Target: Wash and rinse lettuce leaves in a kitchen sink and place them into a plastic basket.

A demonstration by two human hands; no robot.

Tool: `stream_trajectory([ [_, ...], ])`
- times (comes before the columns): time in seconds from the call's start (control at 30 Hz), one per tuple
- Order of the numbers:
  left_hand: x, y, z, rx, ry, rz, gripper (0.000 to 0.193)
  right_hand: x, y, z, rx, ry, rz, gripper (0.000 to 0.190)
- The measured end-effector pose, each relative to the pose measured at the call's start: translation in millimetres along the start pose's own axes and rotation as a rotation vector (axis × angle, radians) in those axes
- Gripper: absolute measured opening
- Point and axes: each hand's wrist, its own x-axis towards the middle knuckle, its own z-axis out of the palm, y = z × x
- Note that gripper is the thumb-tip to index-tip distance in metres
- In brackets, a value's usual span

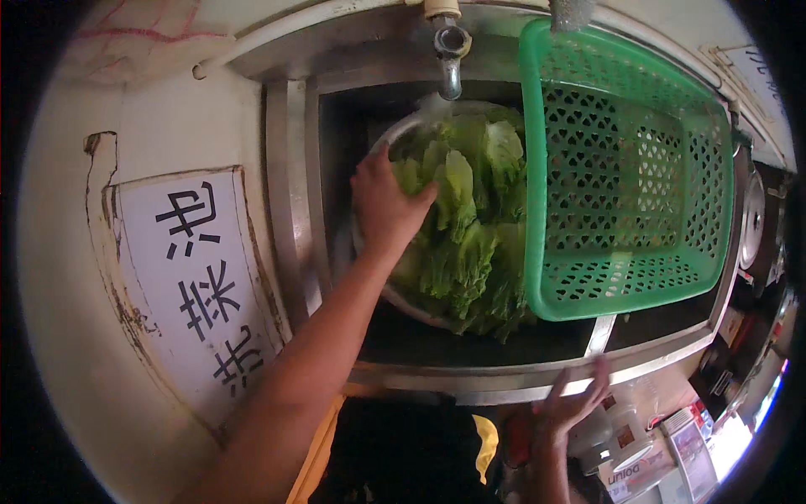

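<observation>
A round basin (403, 302) full of green leafy lettuce (463, 246) sits in a stainless steel sink (403, 372), below a metal tap (451, 63). My left hand (393, 201) is over the basin's left side, fingers spread at the rim and thumb by the leaves; whether it presses on them is hard to tell. Near the sink's front edge, my right hand (576, 400) has its fingers apart and nothing in it. To the right of the lettuce, a green perforated plastic basket (535, 189) rests across the sink and hides part of the basin's right side.
A wall with a paper sign (201, 277) bearing writing stands close on the left. Beyond the sink's front right corner are clear plastic containers (623, 435) and boxes (689, 447). A round metal lid (752, 220) lies at the far right.
</observation>
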Motion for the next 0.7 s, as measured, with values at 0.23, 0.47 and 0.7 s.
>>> stream_trajectory([
  [0.23,-5,-32,2,0.112,-0.118,-0.167,0.095,74,-159,119,0.462,-0.370,-0.359,0.076],
  [0.47,13,-20,-2,-0.014,-0.407,-0.092,0.090,186,-167,217,0.283,-0.409,0.206,0.096],
  [0.7,9,-15,-3,-0.011,-0.304,-0.124,0.075,185,-168,232,0.061,-0.465,0.079,0.091],
])
